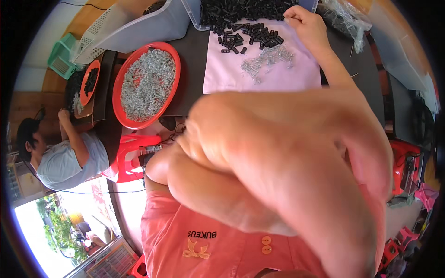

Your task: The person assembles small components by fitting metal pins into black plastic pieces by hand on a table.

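Observation:
My right hand (303,25) reaches to the far side of the table, fingers curled at the edge of a heap of small black plastic pieces (241,11). What its fingertips hold, if anything, is too small to make out. Several loose black pieces (264,36) lie on a pale pink cloth (220,74). Nearer on that cloth are scattered tiny silvery metal parts (264,62). A bare bent arm (282,153), apparently my left, crosses the middle very close and blurred. I cannot make out my left hand or its fingers.
At left on the dark table (190,69), a red basin (119,104) holds many silvery parts. Behind stands a grey-blue bin (153,30). A co-worker (69,155) sits at the far left beside an orange tray (85,95). Clear plastic wrap (354,21) lies back right.

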Action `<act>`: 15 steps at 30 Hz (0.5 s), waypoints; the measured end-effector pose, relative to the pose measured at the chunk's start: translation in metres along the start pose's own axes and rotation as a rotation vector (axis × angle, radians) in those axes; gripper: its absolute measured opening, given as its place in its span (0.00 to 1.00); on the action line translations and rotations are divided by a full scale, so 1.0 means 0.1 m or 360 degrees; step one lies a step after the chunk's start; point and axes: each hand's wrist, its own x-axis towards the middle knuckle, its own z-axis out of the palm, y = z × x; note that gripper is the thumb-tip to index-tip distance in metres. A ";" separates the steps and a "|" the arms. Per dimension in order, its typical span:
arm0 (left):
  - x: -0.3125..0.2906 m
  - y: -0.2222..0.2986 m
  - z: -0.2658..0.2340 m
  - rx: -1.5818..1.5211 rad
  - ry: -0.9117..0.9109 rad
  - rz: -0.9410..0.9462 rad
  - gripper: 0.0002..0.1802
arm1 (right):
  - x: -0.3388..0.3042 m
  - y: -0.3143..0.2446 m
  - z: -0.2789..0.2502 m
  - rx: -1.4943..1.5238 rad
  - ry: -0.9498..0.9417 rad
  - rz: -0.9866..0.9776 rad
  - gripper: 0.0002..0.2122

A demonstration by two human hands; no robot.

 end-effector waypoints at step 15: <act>-0.26 0.01 0.48 -0.0288 -0.0126 -0.0200 0.05 | 0.00 -0.21 -0.06 -0.0059 0.0006 -0.0105 0.03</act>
